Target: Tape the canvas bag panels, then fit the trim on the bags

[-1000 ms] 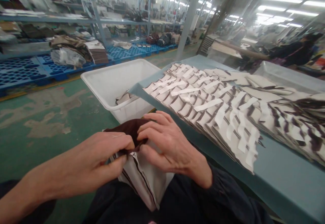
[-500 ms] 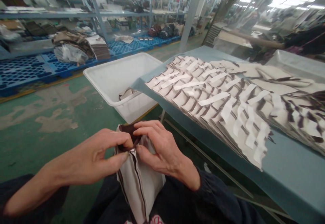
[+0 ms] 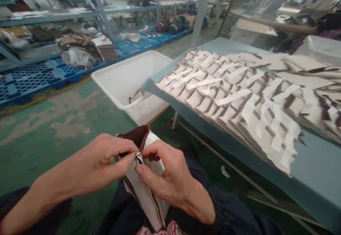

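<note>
A cream fabric piece (image 3: 142, 189) with a dark brown inner side and dark seam edges stands upright above my lap, its top opening spread. At that opening my left hand (image 3: 106, 160) pinches the near edge between thumb and forefinger. Just beside it, my right hand (image 3: 166, 173) grips the same edge, its thumb on the outer face and its fingers curled at the rim. The fingertips of both hands nearly meet at the seam. Part of the fabric is hidden behind my right hand.
To the right, a table with a blue-green cover (image 3: 317, 178) bears overlapping cream pieces (image 3: 221, 86) with white strips. A white bin (image 3: 114, 77) holding some fabric stands left of it. Blue pallets (image 3: 34, 77) and shelving (image 3: 66, 18) lie beyond. A metal bar runs under the table.
My right hand has shifted slightly lower and right, its thumb now nearer the seam. More of the brown inner side shows at the opening. The view has turned a little.
</note>
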Available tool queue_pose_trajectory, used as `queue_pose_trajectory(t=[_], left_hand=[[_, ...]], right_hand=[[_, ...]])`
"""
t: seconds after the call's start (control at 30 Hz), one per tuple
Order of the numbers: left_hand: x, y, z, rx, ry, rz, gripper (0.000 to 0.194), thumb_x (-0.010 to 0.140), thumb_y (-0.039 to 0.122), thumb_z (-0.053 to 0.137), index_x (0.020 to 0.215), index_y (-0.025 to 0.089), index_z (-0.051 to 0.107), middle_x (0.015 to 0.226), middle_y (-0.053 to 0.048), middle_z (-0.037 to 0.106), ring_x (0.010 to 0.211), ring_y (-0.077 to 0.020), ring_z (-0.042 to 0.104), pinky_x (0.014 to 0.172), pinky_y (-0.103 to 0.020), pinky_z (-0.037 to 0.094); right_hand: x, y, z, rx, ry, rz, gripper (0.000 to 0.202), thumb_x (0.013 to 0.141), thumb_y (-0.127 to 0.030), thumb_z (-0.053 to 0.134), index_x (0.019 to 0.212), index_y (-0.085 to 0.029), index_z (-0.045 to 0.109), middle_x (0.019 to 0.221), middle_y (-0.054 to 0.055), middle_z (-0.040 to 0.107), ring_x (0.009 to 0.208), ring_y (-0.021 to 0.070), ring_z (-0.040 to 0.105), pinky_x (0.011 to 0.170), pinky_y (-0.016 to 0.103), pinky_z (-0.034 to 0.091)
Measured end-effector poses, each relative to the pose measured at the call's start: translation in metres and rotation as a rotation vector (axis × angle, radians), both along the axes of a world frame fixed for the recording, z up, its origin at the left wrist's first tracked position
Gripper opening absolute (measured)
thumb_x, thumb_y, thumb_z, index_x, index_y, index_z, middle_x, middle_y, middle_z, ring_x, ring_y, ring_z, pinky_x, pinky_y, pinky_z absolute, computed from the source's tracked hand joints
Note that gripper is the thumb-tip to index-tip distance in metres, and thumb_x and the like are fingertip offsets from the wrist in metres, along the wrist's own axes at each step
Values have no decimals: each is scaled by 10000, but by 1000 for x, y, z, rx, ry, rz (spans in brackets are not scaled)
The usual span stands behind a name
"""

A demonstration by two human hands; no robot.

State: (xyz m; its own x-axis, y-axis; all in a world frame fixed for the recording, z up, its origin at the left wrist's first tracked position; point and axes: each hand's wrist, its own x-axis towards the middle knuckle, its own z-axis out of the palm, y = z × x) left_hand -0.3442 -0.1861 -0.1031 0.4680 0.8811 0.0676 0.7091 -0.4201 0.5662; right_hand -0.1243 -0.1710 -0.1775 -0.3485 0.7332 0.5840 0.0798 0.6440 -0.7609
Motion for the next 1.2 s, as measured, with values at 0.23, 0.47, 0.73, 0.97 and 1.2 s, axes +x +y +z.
queue_pose_trajectory(t=[0.23, 0.47, 0.73, 0.97, 1.2], left_hand=[[7, 1, 14, -79, -24, 123, 355, 996, 263, 495, 717, 219, 710, 589, 62, 645, 505, -106, 607, 509, -206, 407], [5, 2, 10, -126, -207, 232, 380, 1003, 373, 567, 718, 227, 772, 613, 42, 690, 528, -141, 642, 497, -194, 466], [29, -9, -3, -84, -340, 363, 315, 1014, 332, 602, 771, 264, 792, 655, 71, 753, 572, -139, 660, 563, -205, 476], [33, -18, -27, -129, -413, 370, 387, 1088, 378, 550, 802, 248, 776, 701, 63, 756, 602, -143, 663, 576, -217, 477], [41, -14, -43, -202, -585, 291, 356, 1040, 341, 583, 755, 215, 755, 698, 36, 726, 597, -141, 578, 580, -237, 459]], right_hand=[[-10, 7, 4, 88, -54, -20, 74, 1076, -240, 672, 1013, -204, 688, 862, 24, 790, 709, 151, 716, 665, 273, 554], [-10, 17, 12, 220, -47, -52, 152, 1049, -146, 636, 1149, -219, 723, 921, 43, 820, 746, 165, 749, 705, 274, 618], [-5, 13, 2, 172, 98, -117, 149, 1022, -100, 685, 1075, -237, 708, 918, 32, 825, 780, 165, 776, 703, 266, 641], [-2, 11, 0, 199, 43, -123, 206, 998, -72, 664, 1118, -234, 702, 924, 39, 819, 757, 166, 755, 684, 267, 638], [15, 14, 2, 279, -62, -32, 302, 948, -72, 611, 1186, -228, 710, 883, 24, 762, 711, 169, 725, 641, 265, 625]])
